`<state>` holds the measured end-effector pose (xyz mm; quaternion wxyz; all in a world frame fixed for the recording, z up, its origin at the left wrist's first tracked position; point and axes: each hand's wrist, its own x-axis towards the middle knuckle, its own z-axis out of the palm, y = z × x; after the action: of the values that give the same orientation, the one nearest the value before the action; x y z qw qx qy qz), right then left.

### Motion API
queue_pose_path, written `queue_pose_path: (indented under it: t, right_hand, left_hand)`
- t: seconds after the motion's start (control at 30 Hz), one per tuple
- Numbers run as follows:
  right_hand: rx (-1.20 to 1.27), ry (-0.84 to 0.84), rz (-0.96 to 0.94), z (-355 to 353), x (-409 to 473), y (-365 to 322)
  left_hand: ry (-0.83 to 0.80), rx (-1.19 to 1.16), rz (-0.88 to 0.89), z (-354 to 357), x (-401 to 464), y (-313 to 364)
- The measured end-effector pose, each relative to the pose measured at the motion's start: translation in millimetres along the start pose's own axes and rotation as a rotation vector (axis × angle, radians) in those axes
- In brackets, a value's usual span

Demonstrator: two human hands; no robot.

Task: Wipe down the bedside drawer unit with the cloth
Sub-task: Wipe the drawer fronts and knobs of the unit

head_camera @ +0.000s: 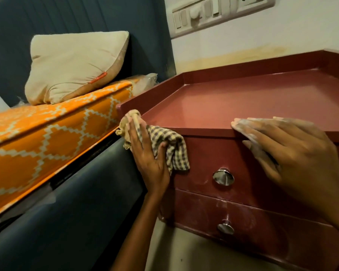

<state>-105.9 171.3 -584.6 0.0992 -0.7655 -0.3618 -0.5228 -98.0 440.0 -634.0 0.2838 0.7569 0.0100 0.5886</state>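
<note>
The dark red bedside drawer unit fills the right half of the view, with a raised rim round its top and two drawers with round metal knobs. My left hand presses a checked cloth against the unit's front left corner, just under the top edge. My right hand lies flat with fingers spread on the front edge of the top, above the upper drawer; the fingers look dusty. The upper knob sits between my two hands, the lower knob below it.
A bed with an orange patterned mattress and blue frame stands tight against the unit's left side. A beige pillow leans on the blue headboard. A switch panel is on the wall above the unit.
</note>
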Motion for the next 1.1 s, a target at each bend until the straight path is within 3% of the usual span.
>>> queue_pose_path:
  t: [0.17,0.37,0.47,0.6,0.73,1.0,1.1]
  right_hand:
    - [-0.021,0.004,-0.029,0.7,-0.9,0.5]
    - [-0.17,0.0,-0.129,14.6,-0.6,-1.6]
    - [-0.175,0.009,-0.163,21.6,0.3,-3.6]
    - [-0.189,0.043,-0.164,25.0,0.6,-4.1]
    - [-0.181,0.043,-0.134,24.6,0.8,-8.1]
    - [-0.133,0.027,-0.067,21.2,1.9,-13.8]
    - [-0.138,0.029,-0.071,21.3,1.4,-13.1]
  left_hand:
    - [0.145,-0.08,-0.181,4.9,-1.2,3.0]
    - [0.178,-0.119,-0.401,16.7,-65.4,4.0]
    - [0.121,-0.116,-0.355,16.3,-77.7,6.2]
    - [0.079,-0.026,-0.143,11.7,-33.7,1.1]
    - [0.162,-0.04,-0.206,12.4,-22.9,-7.5]
    - [0.113,-0.074,-0.407,22.5,-101.3,-5.2]
    - [0.032,-0.075,-0.324,27.4,-112.3,14.9]
